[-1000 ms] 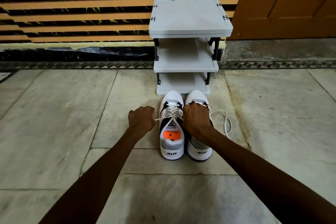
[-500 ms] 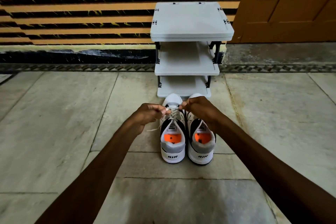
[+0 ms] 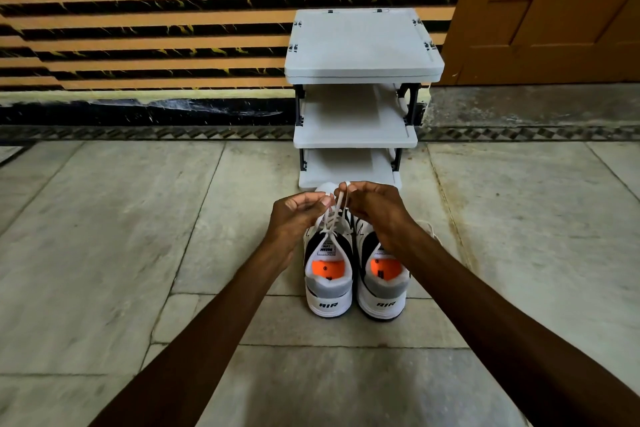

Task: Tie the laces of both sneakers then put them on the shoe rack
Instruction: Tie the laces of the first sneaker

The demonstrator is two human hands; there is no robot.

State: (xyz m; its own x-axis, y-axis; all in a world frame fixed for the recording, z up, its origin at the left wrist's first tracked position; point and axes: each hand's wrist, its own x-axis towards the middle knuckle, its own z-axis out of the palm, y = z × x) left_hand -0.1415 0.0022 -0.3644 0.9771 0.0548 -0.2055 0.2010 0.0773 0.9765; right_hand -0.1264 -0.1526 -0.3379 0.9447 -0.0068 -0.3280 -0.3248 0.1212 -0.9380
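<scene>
Two white, black and grey sneakers with orange insoles stand side by side on the floor, heels toward me. Above the left sneaker (image 3: 329,274) my left hand (image 3: 298,211) and my right hand (image 3: 374,204) each pinch its white laces (image 3: 337,208), lifted and crossed between my fingertips. The right sneaker (image 3: 382,284) is partly covered by my right wrist; a loose bit of its lace (image 3: 427,227) lies on the floor to its right. The grey three-tier shoe rack (image 3: 360,80) stands just beyond the toes, its shelves bare.
Stone-tiled floor (image 3: 121,236) spreads on both sides of the sneakers. Behind the rack runs a striped orange and black wall (image 3: 156,28). A wooden door (image 3: 554,10) is at the back right.
My hands have come together from pulling the lace ends apart, then risen above the left sneaker's toe. The laces now cross up between my fingertips. The view has tilted slightly.
</scene>
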